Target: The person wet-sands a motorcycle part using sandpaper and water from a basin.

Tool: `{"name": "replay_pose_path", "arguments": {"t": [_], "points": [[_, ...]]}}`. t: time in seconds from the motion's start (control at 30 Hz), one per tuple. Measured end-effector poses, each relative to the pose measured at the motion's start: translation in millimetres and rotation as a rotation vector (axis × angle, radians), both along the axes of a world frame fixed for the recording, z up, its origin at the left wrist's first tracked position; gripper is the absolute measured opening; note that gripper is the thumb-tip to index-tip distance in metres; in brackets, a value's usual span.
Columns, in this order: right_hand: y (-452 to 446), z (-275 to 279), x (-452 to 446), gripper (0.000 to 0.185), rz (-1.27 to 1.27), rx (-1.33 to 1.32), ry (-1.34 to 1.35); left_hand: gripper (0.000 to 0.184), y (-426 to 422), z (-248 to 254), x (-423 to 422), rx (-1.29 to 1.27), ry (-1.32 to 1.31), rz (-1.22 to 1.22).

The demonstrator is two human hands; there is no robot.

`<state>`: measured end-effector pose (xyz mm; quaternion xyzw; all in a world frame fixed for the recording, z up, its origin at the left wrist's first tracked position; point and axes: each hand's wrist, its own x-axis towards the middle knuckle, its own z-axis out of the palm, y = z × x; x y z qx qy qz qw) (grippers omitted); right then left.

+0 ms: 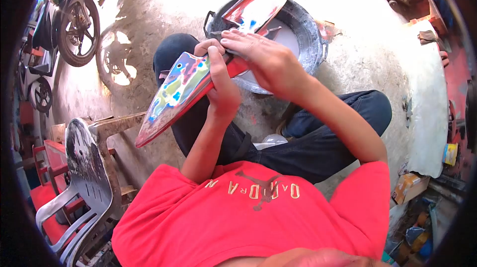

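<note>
A long, pointed red panel with glossy multicoloured patches [181, 85] lies slantwise over my knee and reaches across a round dark tub [310, 33] of pale liquid. My left hand [222, 80] is wrapped round the panel's narrow middle, its thumb on top. Bent over the same narrow part, my right hand [271, 61] has its fingers pressed together near the left fingertips. Whether anything lies under the right fingers is hidden. The panel's far end, washed out by glare, rises over the tub's rim.
A worn plastic chair [89, 167] stands at the left, with red chairs behind it. Motorcycles, one with its front wheel [79, 26] showing, are at the upper left. A cardboard box [411, 187] and a yellow can [450, 154] are at the right.
</note>
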<state>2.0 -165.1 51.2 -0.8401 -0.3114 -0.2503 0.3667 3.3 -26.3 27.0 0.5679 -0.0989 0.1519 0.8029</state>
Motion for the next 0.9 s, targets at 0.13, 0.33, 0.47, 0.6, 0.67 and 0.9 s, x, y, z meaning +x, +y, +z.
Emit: {"name": "replay_pose_path", "arguments": {"t": [0.13, 0.33, 0.47, 0.6, 0.67, 0.9], "points": [[-49, -11, 42, 0.034, -0.42, -0.066, 0.534, 0.022, 2, -4, 1, 0.104, -0.078, 0.05], [-3, -2, 0, 0.044, 0.029, -0.048, -0.003, 0.022, 6, -5, 8, 0.015, -0.009, 0.069], [-28, -41, 38, 0.043, -0.096, -0.047, -0.048, 0.014, 11, -13, 4, 0.072, 0.017, 0.098], [-26, -54, 48, 0.039, -0.312, 0.066, 0.024, 0.019, 16, -2, 1, 0.03, 0.107, 0.06], [12, -37, 13, 0.043, -0.136, 0.062, -0.069, 0.023, 17, 0, 2, -0.075, 0.151, 0.057], [-32, -53, 56, 0.046, -0.307, 0.023, 0.159, 0.02, 21, 8, 10, -0.316, 0.334, -0.001]]}}
